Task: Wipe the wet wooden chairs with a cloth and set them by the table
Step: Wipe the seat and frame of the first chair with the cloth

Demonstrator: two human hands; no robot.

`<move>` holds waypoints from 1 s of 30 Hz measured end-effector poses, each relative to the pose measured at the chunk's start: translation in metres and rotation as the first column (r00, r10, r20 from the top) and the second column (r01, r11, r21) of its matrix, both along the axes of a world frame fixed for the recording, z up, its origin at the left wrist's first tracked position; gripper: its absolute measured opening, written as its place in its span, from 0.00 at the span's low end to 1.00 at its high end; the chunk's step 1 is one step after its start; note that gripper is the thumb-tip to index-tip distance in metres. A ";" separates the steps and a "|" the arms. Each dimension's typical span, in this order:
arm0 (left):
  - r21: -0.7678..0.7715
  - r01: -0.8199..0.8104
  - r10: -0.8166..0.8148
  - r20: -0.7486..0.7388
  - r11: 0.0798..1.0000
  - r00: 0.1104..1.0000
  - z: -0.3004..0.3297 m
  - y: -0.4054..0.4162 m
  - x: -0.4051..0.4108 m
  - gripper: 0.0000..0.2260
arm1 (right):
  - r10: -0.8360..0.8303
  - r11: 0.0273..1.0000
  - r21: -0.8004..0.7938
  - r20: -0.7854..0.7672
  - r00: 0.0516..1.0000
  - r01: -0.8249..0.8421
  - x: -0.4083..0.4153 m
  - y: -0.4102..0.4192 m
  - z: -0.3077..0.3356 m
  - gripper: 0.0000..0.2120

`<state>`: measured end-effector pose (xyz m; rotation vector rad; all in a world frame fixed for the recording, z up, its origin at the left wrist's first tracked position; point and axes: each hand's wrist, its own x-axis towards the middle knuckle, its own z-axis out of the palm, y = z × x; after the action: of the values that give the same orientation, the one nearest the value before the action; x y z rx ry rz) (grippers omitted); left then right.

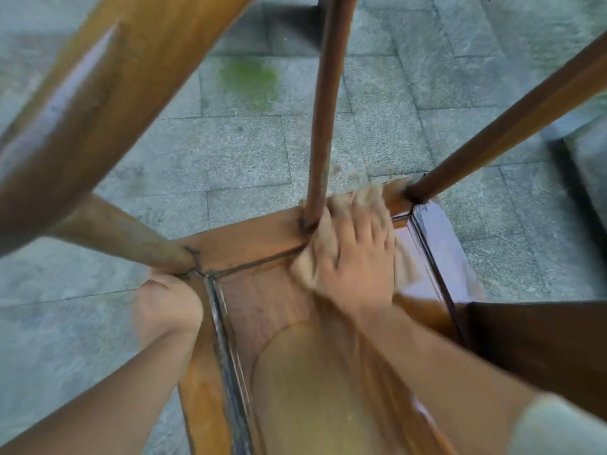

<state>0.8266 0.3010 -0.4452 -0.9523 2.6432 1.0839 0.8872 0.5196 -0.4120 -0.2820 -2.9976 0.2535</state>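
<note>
A wet wooden chair [249, 238] fills the view from above, its spindles and curved back rail rising toward the camera. My right hand [358, 254] presses a beige cloth [371, 198] flat on the rear of the seat, between the middle spindle [323, 126] and the right one. My left hand [166, 307] grips the seat's left rear corner, just below the left back post. A wet sheen shows on the seat's right edge. The view is motion-blurred.
Grey stone paving [230, 152] with a green moss patch [251, 82] lies all round the chair. A dark wooden piece [538, 349] juts in from the right edge. A dark upright shape [578, 165] stands at the far right.
</note>
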 end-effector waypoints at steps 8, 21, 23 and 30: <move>0.136 -0.154 0.153 0.019 0.979 0.988 0.020 -0.033 0.025 0.27 | 0.562 0.827 -0.097 0.145 0.814 -0.553 -0.017 -0.055 0.015 0.26; 0.676 -0.116 -0.167 0.338 0.728 0.926 0.028 -0.086 0.037 0.29 | 0.244 0.967 -0.115 0.152 0.958 -0.228 -0.030 -0.125 0.006 0.25; 0.725 -0.135 -0.158 0.322 0.675 0.933 0.032 -0.090 0.046 0.25 | 0.094 0.992 -0.092 0.118 0.989 -0.083 -0.018 -0.147 0.007 0.27; 0.697 -0.051 -0.206 0.279 0.715 0.938 0.069 -0.106 0.028 0.20 | 0.467 0.872 -0.200 0.063 0.882 -0.448 0.059 -0.167 0.016 0.27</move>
<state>0.8549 0.1951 -0.3766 -0.7458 1.7285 1.5563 0.9462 0.3523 -0.3962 0.4296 -3.1094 0.5713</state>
